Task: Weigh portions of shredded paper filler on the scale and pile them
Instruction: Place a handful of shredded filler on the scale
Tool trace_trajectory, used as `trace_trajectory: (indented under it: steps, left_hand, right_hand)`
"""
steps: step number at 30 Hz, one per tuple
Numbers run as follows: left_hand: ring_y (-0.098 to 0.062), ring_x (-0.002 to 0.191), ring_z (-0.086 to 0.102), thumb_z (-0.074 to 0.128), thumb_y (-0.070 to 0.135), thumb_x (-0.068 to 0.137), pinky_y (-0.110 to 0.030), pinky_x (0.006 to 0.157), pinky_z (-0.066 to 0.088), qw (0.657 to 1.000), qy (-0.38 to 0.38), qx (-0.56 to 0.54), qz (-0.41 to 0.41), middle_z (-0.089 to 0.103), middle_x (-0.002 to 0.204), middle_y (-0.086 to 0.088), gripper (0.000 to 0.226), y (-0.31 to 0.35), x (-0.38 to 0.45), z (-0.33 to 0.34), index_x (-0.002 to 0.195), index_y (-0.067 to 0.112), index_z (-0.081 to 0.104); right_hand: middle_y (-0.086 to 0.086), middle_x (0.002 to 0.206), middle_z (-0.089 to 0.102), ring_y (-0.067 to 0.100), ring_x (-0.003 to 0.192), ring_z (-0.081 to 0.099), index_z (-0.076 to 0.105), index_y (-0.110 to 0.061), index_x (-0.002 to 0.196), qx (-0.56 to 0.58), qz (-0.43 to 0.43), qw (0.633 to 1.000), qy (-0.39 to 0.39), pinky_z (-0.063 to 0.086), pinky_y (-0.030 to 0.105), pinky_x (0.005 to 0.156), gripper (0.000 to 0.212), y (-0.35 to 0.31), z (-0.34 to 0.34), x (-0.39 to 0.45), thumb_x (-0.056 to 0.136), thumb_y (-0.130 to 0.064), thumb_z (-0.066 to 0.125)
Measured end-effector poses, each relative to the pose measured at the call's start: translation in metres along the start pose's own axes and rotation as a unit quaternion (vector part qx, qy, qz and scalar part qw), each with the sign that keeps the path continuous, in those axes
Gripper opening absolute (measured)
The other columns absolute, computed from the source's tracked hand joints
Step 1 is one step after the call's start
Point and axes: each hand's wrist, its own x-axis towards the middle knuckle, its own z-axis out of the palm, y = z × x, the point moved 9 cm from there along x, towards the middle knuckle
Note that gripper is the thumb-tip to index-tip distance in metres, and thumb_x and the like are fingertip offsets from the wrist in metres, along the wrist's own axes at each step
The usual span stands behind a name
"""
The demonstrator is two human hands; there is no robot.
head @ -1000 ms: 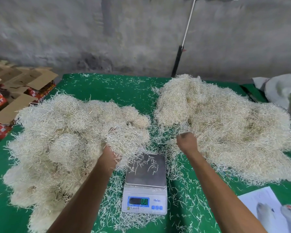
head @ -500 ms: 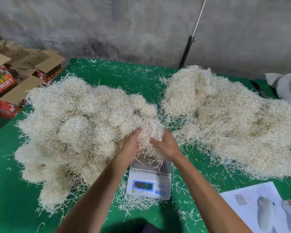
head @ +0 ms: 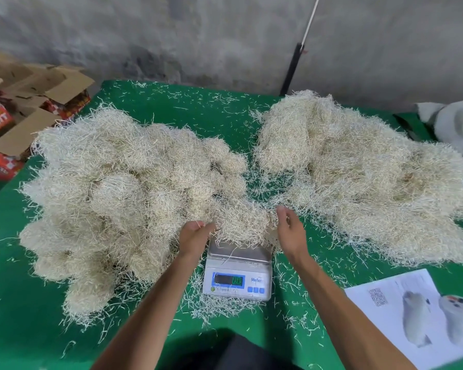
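Observation:
A small white digital scale with a steel pan stands on the green table in front of me. A clump of pale shredded paper filler rests on its pan. My left hand is at the clump's left edge, fingers loosely bent and touching the strands. My right hand hovers at the clump's right edge with relaxed fingers, holding nothing. A large pile of rounded filler portions lies to the left. A looser heap of filler lies to the right.
Loose strands litter the cloth around the scale. A printed sheet lies at the front right. Opened cartons stand beyond the table's left edge, a white cloth bundle at the far right. A pole leans on the grey wall.
A second ago my left hand carried a clump from the left pile. Both hands then pressed it over the scale pan. Now they have drawn apart and the clump sits on the pan.

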Motion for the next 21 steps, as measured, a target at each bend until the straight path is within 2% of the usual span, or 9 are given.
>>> trace_trajectory:
  steps: [1, 4, 5, 7, 9, 12, 14, 17, 21]
  left_hand:
    - [-0.014, 0.086, 0.059, 0.076, 0.036, 0.088, -0.021, 0.065, 0.040, 1.000, 0.001, 0.000, 0.015, 0.060, 0.090, 0.008, 0.035, 0.002, -0.001, -0.001, 0.113, 0.014, 0.063]
    - [-0.014, 0.103, 0.058, 0.071, 0.042, 0.091, -0.027, 0.087, 0.045, 0.998, -0.013, 0.015, 0.058, 0.061, 0.113, 0.005, 0.043, 0.012, -0.008, 0.002, 0.125, 0.018, 0.060]
    - [-0.013, 0.099, 0.057, 0.070, 0.041, 0.093, -0.027, 0.084, 0.047, 0.997, -0.018, 0.016, 0.073, 0.061, 0.109, 0.004, 0.034, 0.014, -0.007, 0.003, 0.119, 0.022, 0.062]
    - [-0.006, 0.078, 0.055, 0.069, 0.037, 0.094, -0.013, 0.065, 0.045, 0.996, -0.019, 0.006, 0.092, 0.060, 0.090, 0.009, 0.011, 0.017, -0.009, 0.003, 0.095, 0.028, 0.062]
    - [0.003, 0.074, 0.055, 0.067, 0.035, 0.096, -0.006, 0.057, 0.043, 0.995, -0.017, -0.004, 0.098, 0.062, 0.088, 0.014, 0.007, 0.020, -0.011, 0.002, 0.098, 0.029, 0.064]
    - [0.001, 0.090, 0.059, 0.064, 0.036, 0.097, -0.014, 0.068, 0.041, 0.995, -0.006, -0.015, 0.096, 0.065, 0.101, 0.010, 0.024, 0.021, -0.011, -0.001, 0.114, 0.019, 0.065]
    - [-0.006, 0.098, 0.060, 0.064, 0.037, 0.097, -0.018, 0.073, 0.042, 0.996, 0.002, -0.021, 0.089, 0.065, 0.107, 0.006, 0.024, 0.020, -0.010, -0.002, 0.112, 0.019, 0.063]
    - [-0.010, 0.095, 0.061, 0.065, 0.041, 0.096, -0.024, 0.072, 0.044, 0.996, 0.014, -0.016, 0.084, 0.065, 0.104, 0.003, 0.026, 0.017, -0.009, -0.004, 0.107, 0.018, 0.063]
    - [-0.015, 0.096, 0.062, 0.065, 0.041, 0.095, -0.031, 0.083, 0.049, 0.996, 0.024, -0.018, 0.090, 0.066, 0.105, -0.001, 0.021, 0.018, -0.006, -0.005, 0.102, 0.022, 0.060]
  right_hand:
    - [0.004, 0.152, 0.053, 0.023, 0.134, 0.054, 0.043, -0.020, 0.152, 0.003, 0.000, 1.000, 0.002, 0.043, 0.053, 0.114, 0.080, 0.000, -0.001, -0.001, 0.098, -0.078, 0.033]
    - [0.003, 0.153, 0.052, 0.019, 0.134, 0.052, 0.044, -0.019, 0.152, 0.002, -0.008, 1.000, 0.009, 0.042, 0.043, 0.111, 0.083, 0.002, -0.001, -0.003, 0.097, -0.080, 0.030]
    - [0.003, 0.152, 0.052, 0.017, 0.133, 0.052, 0.044, -0.019, 0.152, 0.001, -0.010, 1.000, 0.010, 0.041, 0.042, 0.110, 0.084, 0.002, -0.001, -0.004, 0.097, -0.081, 0.030]
    - [0.003, 0.152, 0.052, 0.016, 0.134, 0.051, 0.044, -0.018, 0.152, -0.002, -0.013, 1.000, 0.013, 0.040, 0.041, 0.111, 0.085, 0.005, -0.001, -0.006, 0.096, -0.081, 0.029]
    - [0.004, 0.153, 0.051, 0.017, 0.135, 0.050, 0.043, -0.016, 0.152, -0.002, -0.014, 1.000, 0.014, 0.039, 0.041, 0.112, 0.085, 0.007, 0.000, -0.007, 0.097, -0.080, 0.029]
    - [0.006, 0.153, 0.051, 0.017, 0.134, 0.050, 0.043, -0.015, 0.152, 0.000, -0.013, 1.000, 0.015, 0.039, 0.039, 0.111, 0.085, 0.009, -0.001, -0.008, 0.098, -0.079, 0.030]
    - [0.006, 0.153, 0.051, 0.017, 0.133, 0.051, 0.043, -0.015, 0.151, 0.003, -0.013, 1.000, 0.018, 0.039, 0.040, 0.111, 0.085, 0.010, -0.001, -0.008, 0.097, -0.079, 0.030]
    - [0.005, 0.149, 0.054, 0.014, 0.127, 0.053, 0.044, -0.016, 0.148, 0.006, -0.009, 1.000, 0.024, 0.041, 0.042, 0.110, 0.082, 0.009, -0.002, -0.008, 0.098, -0.079, 0.031]
    - [0.006, 0.149, 0.054, 0.021, 0.131, 0.054, 0.044, -0.013, 0.149, 0.004, -0.006, 0.999, 0.034, 0.044, 0.048, 0.113, 0.086, 0.008, -0.004, -0.007, 0.096, -0.080, 0.033]
